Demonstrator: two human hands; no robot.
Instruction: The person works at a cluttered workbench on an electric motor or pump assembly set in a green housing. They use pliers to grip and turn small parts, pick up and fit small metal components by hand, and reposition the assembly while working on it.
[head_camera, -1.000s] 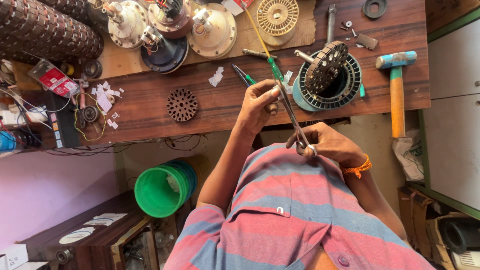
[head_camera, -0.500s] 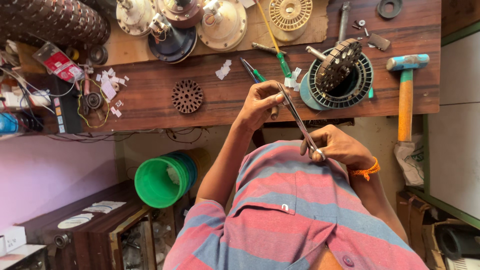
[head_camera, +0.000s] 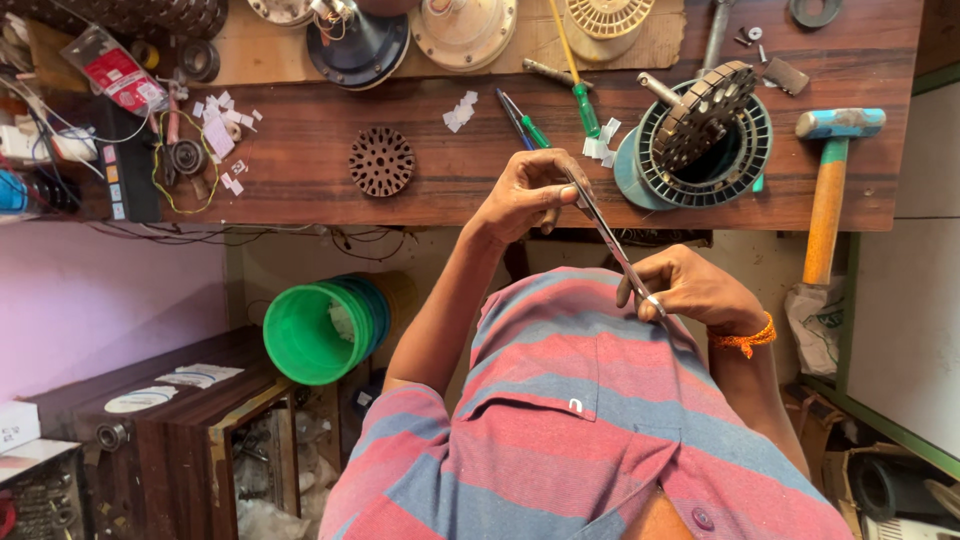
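My right hand (head_camera: 690, 290), with an orange thread band at the wrist, grips the handles of long metal scissors (head_camera: 610, 240). The blades slant up and left to my left hand (head_camera: 525, 195), which is held just in front of the wooden bench's edge (head_camera: 450, 205). My left hand's fingers pinch what looks like a small pale strip at the blade tips; it is too small to make out well. Both hands hover above my striped red and blue shirt (head_camera: 590, 430).
On the bench lie a round fan stator with a rotor leaning on it (head_camera: 700, 135), a perforated disc (head_camera: 381, 161), green-handled screwdrivers (head_camera: 585, 105), white paper scraps (head_camera: 460, 112), tangled wires (head_camera: 180, 160) and a blue-headed hammer (head_camera: 830, 180). A green bucket (head_camera: 320, 330) and dark cabinet (head_camera: 200, 430) stand below.
The view has drifted slightly. Both hands keep the same hold on the scissors and the strip, and the scissors have tilted a little.
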